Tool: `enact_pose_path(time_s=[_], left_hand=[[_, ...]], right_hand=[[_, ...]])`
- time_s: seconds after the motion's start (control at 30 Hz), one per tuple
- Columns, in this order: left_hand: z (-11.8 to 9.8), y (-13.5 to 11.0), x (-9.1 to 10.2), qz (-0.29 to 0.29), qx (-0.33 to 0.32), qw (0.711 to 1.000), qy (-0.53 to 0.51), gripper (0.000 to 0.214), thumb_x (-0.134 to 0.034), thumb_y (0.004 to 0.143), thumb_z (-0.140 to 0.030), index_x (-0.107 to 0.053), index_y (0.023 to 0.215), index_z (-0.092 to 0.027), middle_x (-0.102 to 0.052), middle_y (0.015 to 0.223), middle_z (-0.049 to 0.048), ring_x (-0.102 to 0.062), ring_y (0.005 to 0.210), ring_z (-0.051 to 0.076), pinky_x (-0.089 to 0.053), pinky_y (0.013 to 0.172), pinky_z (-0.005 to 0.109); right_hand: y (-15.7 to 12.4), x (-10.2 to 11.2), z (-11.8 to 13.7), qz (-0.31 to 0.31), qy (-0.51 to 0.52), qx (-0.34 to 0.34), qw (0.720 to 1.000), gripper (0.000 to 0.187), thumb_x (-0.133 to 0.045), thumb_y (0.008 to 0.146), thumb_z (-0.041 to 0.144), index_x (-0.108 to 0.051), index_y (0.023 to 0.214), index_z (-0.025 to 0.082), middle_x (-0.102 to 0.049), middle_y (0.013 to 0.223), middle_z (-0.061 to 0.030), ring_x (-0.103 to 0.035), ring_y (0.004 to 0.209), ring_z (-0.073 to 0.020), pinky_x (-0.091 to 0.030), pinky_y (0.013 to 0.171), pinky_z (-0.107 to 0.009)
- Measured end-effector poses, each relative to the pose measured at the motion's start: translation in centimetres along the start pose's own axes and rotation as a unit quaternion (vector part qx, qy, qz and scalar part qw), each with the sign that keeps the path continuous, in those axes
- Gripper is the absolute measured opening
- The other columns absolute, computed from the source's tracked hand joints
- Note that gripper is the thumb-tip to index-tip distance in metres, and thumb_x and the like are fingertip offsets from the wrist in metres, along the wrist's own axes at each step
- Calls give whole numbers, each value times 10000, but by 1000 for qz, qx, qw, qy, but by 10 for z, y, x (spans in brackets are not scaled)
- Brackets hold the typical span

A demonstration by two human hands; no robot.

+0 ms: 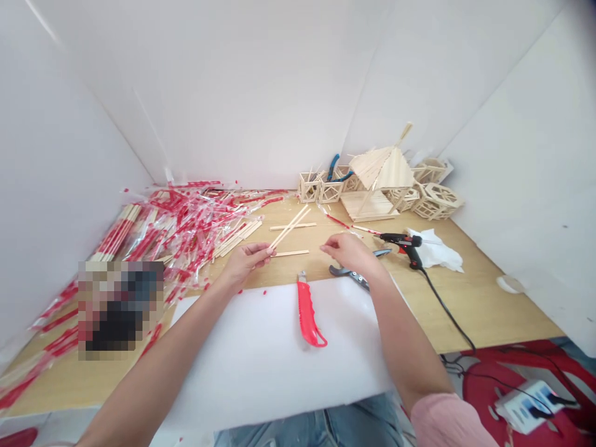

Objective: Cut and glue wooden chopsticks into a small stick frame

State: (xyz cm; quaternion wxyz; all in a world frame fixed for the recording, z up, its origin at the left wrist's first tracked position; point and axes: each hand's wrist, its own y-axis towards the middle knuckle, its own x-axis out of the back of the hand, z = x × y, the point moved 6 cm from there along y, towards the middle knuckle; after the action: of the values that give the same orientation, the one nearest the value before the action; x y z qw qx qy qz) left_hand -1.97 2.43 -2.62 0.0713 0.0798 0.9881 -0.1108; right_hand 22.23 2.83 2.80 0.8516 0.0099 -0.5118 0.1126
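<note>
My left hand (254,256) is closed on a pair of thin wooden chopsticks (292,225), which slant up and away to the right, slightly crossed. Two more loose sticks lie on the table behind and below them, one (302,225) farther back and another (295,252) nearer. To the right, my right hand (347,251) hovers with thumb and fingertips pinched together, and nothing shows between them. Under its wrist lie dark-handled pliers (347,273), partly hidden by the forearm. A red utility knife (307,313) rests on the white sheet (233,360) between my arms.
Wrapped chopsticks and red-printed plastic wrappers (186,211) pile up at left. A stick-built house model (377,174) and open wooden frames (435,200) stand at the back right, with blue-handled pliers (333,167). A corded glue gun (410,247) lies beside white tissue (440,251).
</note>
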Motion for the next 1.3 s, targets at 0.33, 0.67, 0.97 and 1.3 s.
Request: enact_pose_path(time_s=[0.33, 0.67, 0.97, 1.3], left_hand=[[9, -9, -23, 11, 42, 999, -23, 275, -757, 596, -326, -701, 806, -157, -677, 756, 43, -498, 537, 55, -359, 470, 172], [10, -13, -30, 14, 14, 995, -100, 287, -756, 595, -301, -648, 808, -143, -677, 748, 41, -500, 540, 50, -309, 439, 164], [-1, -14, -29, 10, -24, 991, -134, 351, -742, 617, -280, -563, 893, -157, -680, 753, 24, -519, 547, 42, -341, 477, 155], [-7, -20, -30, 19, -49, 991, -122, 276, -747, 614, -290, -591, 794, -150, -605, 633, -20, -537, 572, 65, -379, 517, 172]], right_hand=[[-59, 14, -101, 50, -201, -94, 974, 1121, -668, 500, 668, -247, 1410, 168, -185, 1468, -176, -123, 1338, -399, -188, 1030, -519], [-58, 23, -79, 8, -260, 5, 966, 645, -652, 609, 371, -520, 1222, 220, -547, 1060, -137, -517, 979, -307, -337, 879, -402], [-83, 9, -6, -55, -59, 5, 997, 265, -542, 708, 278, -576, 969, 245, -611, 928, -24, -565, 841, -191, -375, 695, -260], [-66, -20, 26, -87, 3, 21, 996, 356, -582, 715, 308, -526, 1061, 240, -559, 1011, -46, -552, 918, -198, -392, 791, -290]])
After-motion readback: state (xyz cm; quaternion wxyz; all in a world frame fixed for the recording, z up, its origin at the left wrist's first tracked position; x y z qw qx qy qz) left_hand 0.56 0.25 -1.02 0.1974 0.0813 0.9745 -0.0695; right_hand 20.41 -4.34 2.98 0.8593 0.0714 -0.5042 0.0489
